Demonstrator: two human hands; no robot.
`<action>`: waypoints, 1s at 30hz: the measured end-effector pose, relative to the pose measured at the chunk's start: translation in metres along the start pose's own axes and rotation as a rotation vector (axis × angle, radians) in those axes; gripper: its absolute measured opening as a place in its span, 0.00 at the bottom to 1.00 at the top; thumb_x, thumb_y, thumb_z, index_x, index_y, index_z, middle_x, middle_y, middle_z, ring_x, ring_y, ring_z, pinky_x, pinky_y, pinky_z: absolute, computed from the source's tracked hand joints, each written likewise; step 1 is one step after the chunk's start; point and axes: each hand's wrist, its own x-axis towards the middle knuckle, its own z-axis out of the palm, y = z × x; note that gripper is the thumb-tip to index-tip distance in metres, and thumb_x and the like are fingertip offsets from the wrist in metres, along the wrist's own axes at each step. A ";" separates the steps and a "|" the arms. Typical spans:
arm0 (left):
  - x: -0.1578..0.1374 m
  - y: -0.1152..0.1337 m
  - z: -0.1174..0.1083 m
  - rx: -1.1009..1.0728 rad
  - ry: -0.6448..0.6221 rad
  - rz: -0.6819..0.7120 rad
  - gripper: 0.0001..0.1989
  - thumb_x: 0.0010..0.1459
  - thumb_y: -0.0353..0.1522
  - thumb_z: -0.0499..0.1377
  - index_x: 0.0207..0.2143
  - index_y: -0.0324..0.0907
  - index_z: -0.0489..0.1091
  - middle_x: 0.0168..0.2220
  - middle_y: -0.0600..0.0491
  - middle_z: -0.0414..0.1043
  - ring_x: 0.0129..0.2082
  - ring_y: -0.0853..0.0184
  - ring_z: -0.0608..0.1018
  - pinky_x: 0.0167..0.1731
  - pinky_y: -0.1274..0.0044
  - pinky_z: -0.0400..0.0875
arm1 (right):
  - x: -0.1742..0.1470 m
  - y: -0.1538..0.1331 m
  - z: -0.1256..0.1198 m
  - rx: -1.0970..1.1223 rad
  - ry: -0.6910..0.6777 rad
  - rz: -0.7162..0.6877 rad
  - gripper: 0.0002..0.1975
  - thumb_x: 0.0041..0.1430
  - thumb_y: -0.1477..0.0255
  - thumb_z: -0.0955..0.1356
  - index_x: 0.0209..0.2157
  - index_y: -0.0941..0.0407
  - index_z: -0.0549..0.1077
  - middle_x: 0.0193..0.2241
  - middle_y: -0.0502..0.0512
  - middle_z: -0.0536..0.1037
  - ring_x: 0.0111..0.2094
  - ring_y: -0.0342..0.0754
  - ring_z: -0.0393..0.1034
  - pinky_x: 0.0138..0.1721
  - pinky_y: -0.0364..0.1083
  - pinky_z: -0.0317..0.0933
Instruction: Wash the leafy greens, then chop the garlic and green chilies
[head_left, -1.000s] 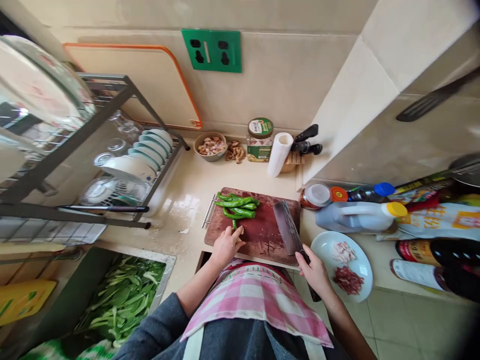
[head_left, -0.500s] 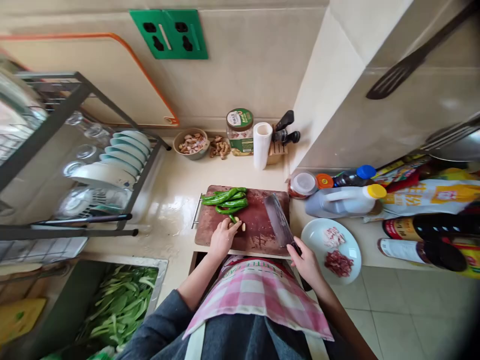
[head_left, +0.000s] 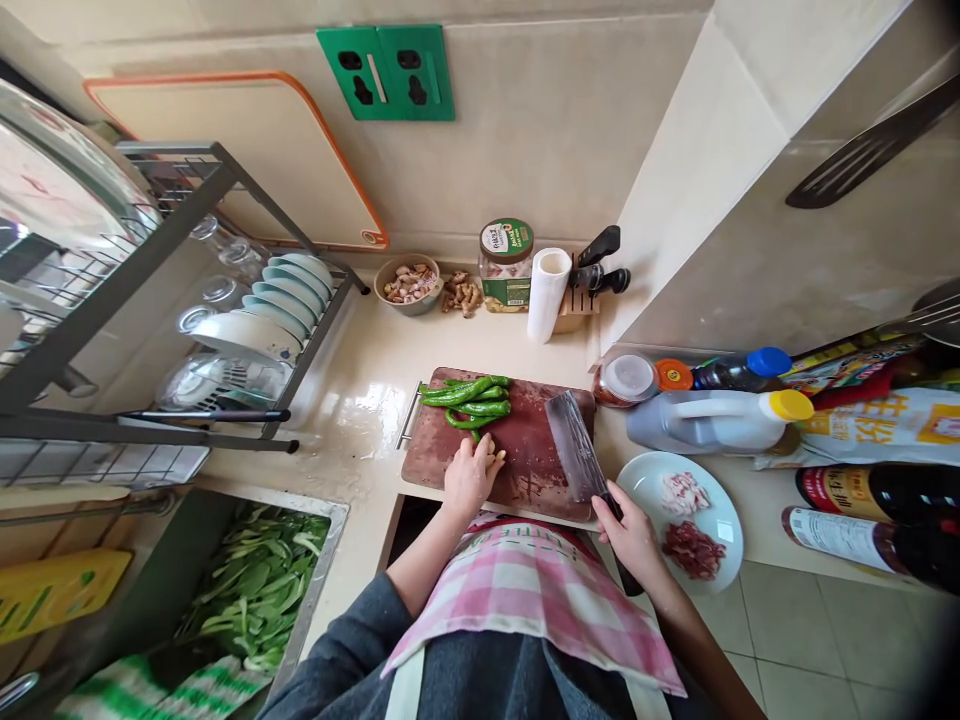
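Peppers (head_left: 474,396) on board (head_left: 529,440), meat (head_left: 694,550) on plate (head_left: 724,508)

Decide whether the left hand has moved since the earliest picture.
Yes: the left hand has moved slightly to the right, judged against the cutting board beneath it.
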 end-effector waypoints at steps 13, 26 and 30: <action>0.027 0.052 0.000 -0.029 -0.010 0.394 0.21 0.54 0.37 0.57 0.51 0.52 0.62 0.45 0.50 0.62 0.42 0.62 0.67 0.40 0.71 0.65 | 0.002 -0.008 -0.006 -0.059 0.068 -0.125 0.27 0.54 0.58 0.61 0.51 0.61 0.66 0.34 0.59 0.77 0.31 0.51 0.73 0.25 0.46 0.68; 0.079 0.054 0.001 -0.163 -0.156 0.710 0.07 0.57 0.31 0.54 0.34 0.41 0.72 0.34 0.52 0.69 0.33 0.70 0.71 0.33 0.80 0.65 | 0.004 -0.004 0.009 -0.343 0.121 -0.329 0.20 0.59 0.68 0.57 0.52 0.58 0.61 0.43 0.62 0.74 0.43 0.52 0.71 0.41 0.49 0.65; 0.070 0.053 0.003 -0.234 -0.088 0.736 0.12 0.52 0.36 0.60 0.40 0.42 0.70 0.40 0.50 0.68 0.41 0.65 0.70 0.42 0.75 0.65 | 0.002 -0.003 0.014 -0.373 0.179 -0.311 0.21 0.60 0.67 0.56 0.52 0.60 0.61 0.44 0.64 0.73 0.44 0.53 0.70 0.42 0.50 0.65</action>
